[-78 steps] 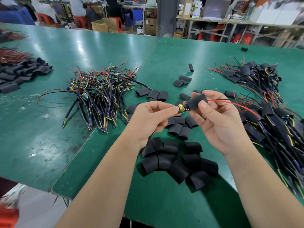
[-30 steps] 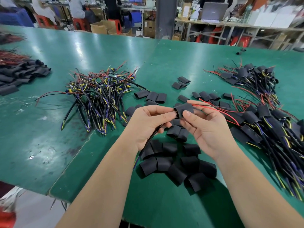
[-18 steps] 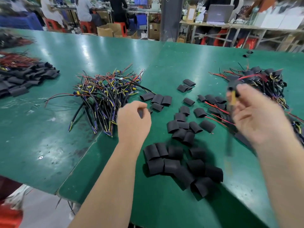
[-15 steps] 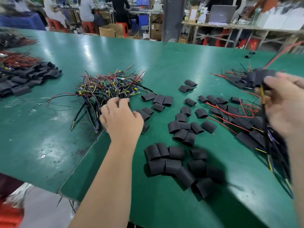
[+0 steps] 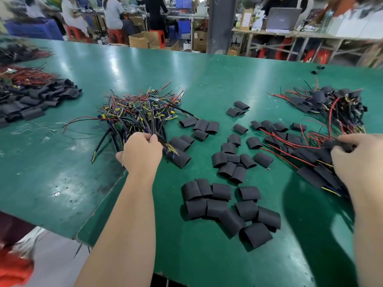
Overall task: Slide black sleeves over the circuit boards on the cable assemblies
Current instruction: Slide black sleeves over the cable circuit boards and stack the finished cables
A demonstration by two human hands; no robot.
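Both hands have dropped onto their heaps since half a second ago: the right hand [image 5: 358,158], then raised with a finished piece, is now low on the right-hand heap of sleeved cables [image 5: 335,104], and the left hand [image 5: 143,151] has closed on the near edge of the bare cables [image 5: 141,112] on the left. Its fingers [image 5: 145,137] pinch a few dark strands, probably to draw out the next one. The right fingers are curled round a sleeved cable [image 5: 342,145], seemingly to lay it with the done ones, though blur hides the grip's detail. Loose black sleeves [image 5: 226,201] lie scattered on the green counter [image 5: 186,255] between the heaps, near both hands for easy picking.
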